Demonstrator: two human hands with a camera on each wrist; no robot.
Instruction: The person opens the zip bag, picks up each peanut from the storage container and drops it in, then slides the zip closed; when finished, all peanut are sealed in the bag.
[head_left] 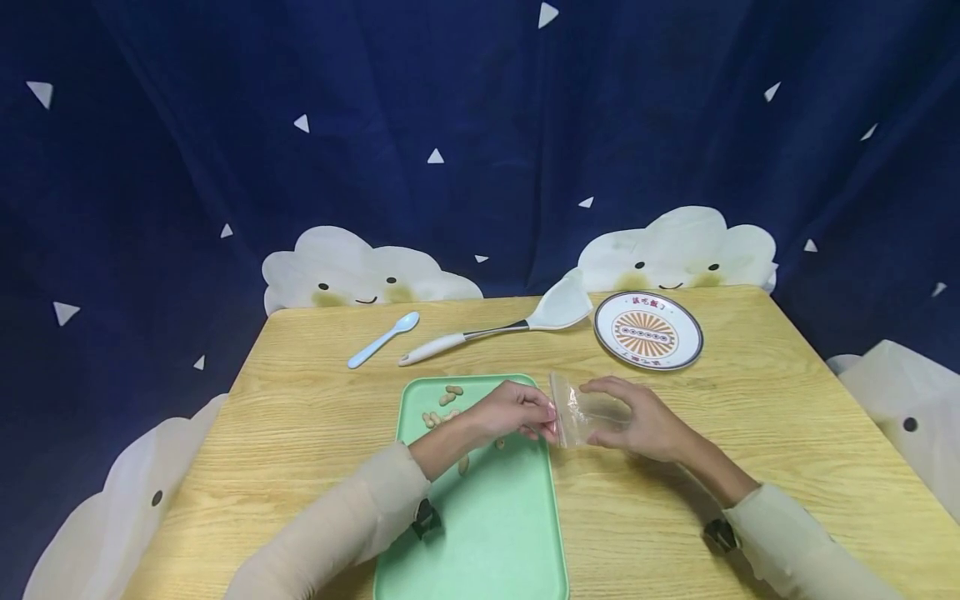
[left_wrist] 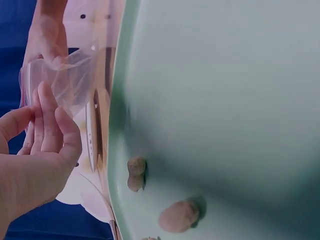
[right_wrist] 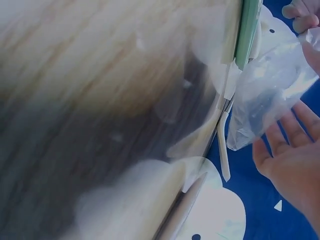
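Note:
A clear zip-lock plastic bag (head_left: 572, 410) hangs between both hands over the right edge of a green tray (head_left: 498, 533). Thumb and fingers of my left hand (head_left: 517, 410) pinch its reddish zip edge. Around the bag's other end, my right hand (head_left: 651, 421) has its thumb and fingers spread wide apart, lightly curved. In the right wrist view, fingers (right_wrist: 295, 131) of that hand lie against the see-through film. Several unshelled peanuts (head_left: 433, 419) lie on the tray under and behind my left forearm; two peanuts (left_wrist: 136, 174) show close up in the left wrist view.
Behind the tray, a white spatula (head_left: 562, 304) and a small light blue spoon (head_left: 384, 340) lie on the wooden table (head_left: 300, 467). A patterned round plate (head_left: 648, 330) sits at the back right. Dark blue curtain (head_left: 480, 100) hangs beyond the table's far edge.

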